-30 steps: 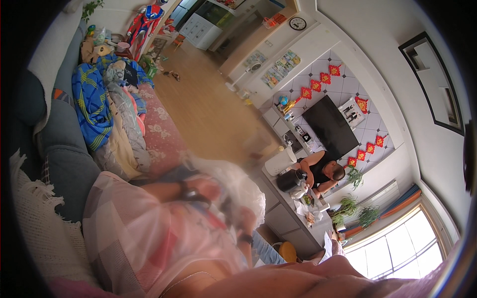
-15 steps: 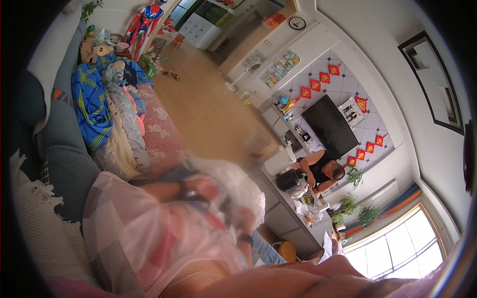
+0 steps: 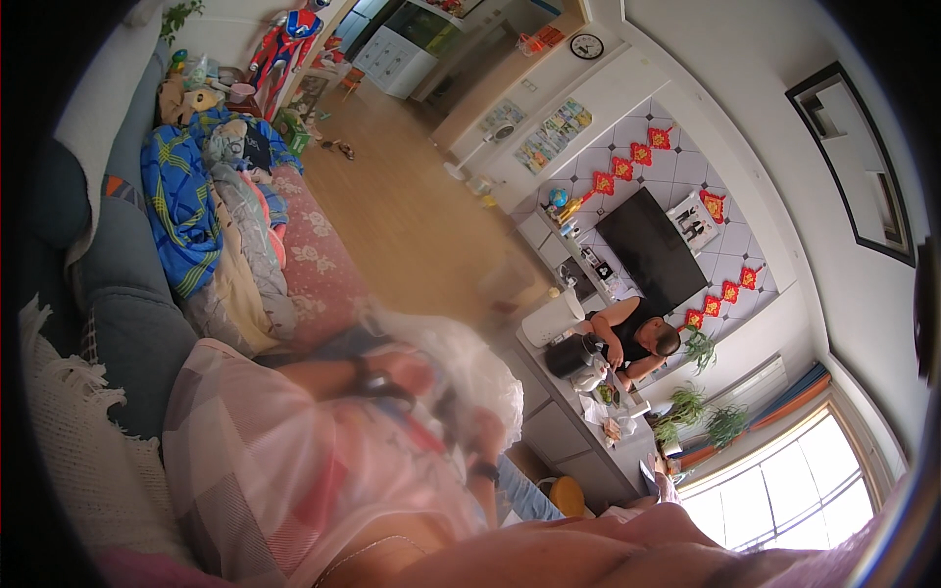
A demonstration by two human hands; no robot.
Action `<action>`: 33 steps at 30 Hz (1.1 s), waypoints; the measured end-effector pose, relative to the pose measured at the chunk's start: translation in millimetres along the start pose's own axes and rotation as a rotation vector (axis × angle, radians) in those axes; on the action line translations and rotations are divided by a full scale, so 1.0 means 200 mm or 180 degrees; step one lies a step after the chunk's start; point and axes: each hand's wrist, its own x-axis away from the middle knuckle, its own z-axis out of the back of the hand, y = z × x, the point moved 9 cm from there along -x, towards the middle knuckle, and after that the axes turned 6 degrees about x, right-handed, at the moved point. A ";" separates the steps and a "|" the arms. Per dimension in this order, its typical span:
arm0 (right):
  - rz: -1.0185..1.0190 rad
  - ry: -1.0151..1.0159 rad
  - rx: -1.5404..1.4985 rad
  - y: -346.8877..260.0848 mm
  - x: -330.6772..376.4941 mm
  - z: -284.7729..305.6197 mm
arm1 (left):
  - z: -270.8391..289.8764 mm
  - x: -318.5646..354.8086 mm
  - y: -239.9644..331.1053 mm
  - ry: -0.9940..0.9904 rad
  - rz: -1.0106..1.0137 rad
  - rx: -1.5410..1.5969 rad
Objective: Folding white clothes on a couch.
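My left hand, with a dark watch on its wrist, is at the near side of a crumpled translucent white plastic bag. My right hand, wearing a black wristband, touches the bag's lower right part. Both hands are blurred, and their fingers cannot be made out against the plastic. Beneath them spreads the pale pink checked cloth of my clothing. Something dark and something red show hazily between the hands; their kind is unclear.
A sofa at left holds a blue plaid blanket and heaped clothes. At right, another person leans over a table bearing a black pot-like appliance and a white box-like container. A yellow stool stands near the table.
My hands and the bag look almost unmoved. Across the table the other person's hands have shifted slightly, and a white sheet near the table's near end has tilted away.
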 end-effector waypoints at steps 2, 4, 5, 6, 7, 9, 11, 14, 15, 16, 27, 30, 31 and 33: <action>0.0074 0.0026 0.0064 0.00 0.00 0.01 | -0.01 -0.02 0.00 0.0012 0.0038 -0.0018; -0.0318 -0.0050 -0.0321 0.03 0.02 -0.01 | 0.01 0.01 -0.02 -0.0099 0.0052 0.0185; -0.0520 -0.0070 -0.0510 0.04 0.03 -0.02 | 0.02 0.02 -0.03 -0.0153 0.0061 0.0288; -0.0492 -0.0066 -0.0467 0.04 0.02 -0.02 | 0.02 0.01 -0.03 -0.0134 0.0062 0.0271; -0.0466 -0.0068 -0.0424 0.03 0.02 -0.01 | 0.02 0.01 -0.03 -0.0114 0.0061 0.0259; -0.0429 -0.0054 -0.0380 0.02 0.02 0.00 | 0.01 0.00 -0.03 -0.0110 0.0082 0.0235; -0.0407 -0.0019 -0.0379 0.00 0.01 0.01 | -0.02 -0.01 -0.02 -0.0144 0.0126 0.0209; -0.0606 -0.0059 -0.0565 0.04 0.02 -0.01 | 0.00 0.00 -0.02 -0.0264 0.0122 0.0286; -0.0579 -0.0054 -0.0528 0.03 0.01 -0.01 | 0.00 0.00 -0.02 -0.0279 0.0119 0.0294; -0.0553 -0.0050 -0.0490 0.03 0.01 -0.01 | 0.00 0.00 -0.02 -0.0293 0.0115 0.0304; -0.0323 -0.0022 -0.0277 0.00 0.01 0.00 | -0.02 -0.03 -0.02 -0.0610 0.0446 0.0093; -0.0180 -0.0065 -0.0179 0.01 0.01 -0.01 | 0.01 -0.02 -0.02 -0.0441 0.0313 0.0132; -0.0177 -0.0067 -0.0168 0.01 0.01 0.00 | 0.02 -0.02 -0.02 -0.0279 0.0194 0.0183; -0.0335 -0.0084 -0.0306 0.02 0.01 -0.01 | 0.04 -0.01 -0.01 -0.0096 0.0071 0.0231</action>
